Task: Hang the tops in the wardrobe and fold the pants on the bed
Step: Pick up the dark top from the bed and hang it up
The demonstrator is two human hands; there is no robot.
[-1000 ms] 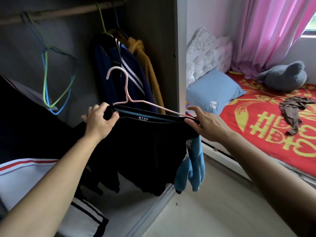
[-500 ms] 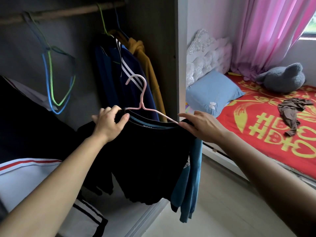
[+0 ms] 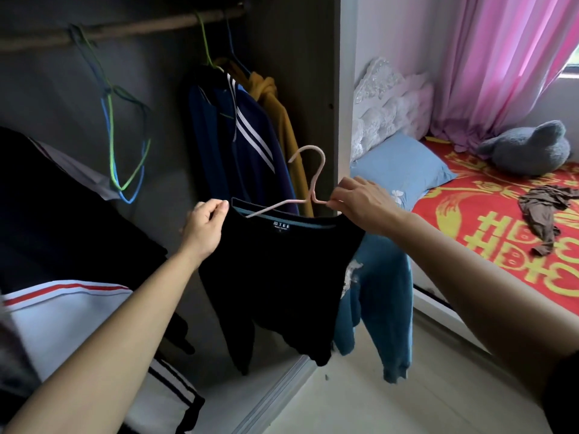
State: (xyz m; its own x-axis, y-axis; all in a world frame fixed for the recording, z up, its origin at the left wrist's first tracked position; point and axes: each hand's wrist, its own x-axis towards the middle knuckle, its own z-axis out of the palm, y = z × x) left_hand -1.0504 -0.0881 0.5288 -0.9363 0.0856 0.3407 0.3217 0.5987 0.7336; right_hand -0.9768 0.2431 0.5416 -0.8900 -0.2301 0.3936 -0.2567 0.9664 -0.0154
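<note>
A black top (image 3: 275, 270) with blue sleeves hangs partly on a pink hanger (image 3: 308, 186) in front of the open wardrobe. My left hand (image 3: 203, 228) pinches the top's left collar edge. My right hand (image 3: 360, 203) pinches the hanger's right arm where it meets the top's right shoulder. The hanger's hook stands free, well below the wooden rail (image 3: 119, 28). A navy striped jacket (image 3: 247, 142) and a mustard top (image 3: 279, 120) hang on the rail. Brown pants (image 3: 545, 214) lie crumpled on the red bed cover (image 3: 501, 245).
Empty green and blue hangers (image 3: 125, 151) dangle from the rail at left. Dark and white striped clothes (image 3: 62, 308) fill the lower left of the wardrobe. A blue pillow (image 3: 401, 167) and a grey plush toy (image 3: 529, 148) sit on the bed, below pink curtains (image 3: 501, 57).
The hanger and top have shifted right and the hook has tilted upright. My right hand moved up onto the hanger's arm; my left hand slid to the collar edge.
</note>
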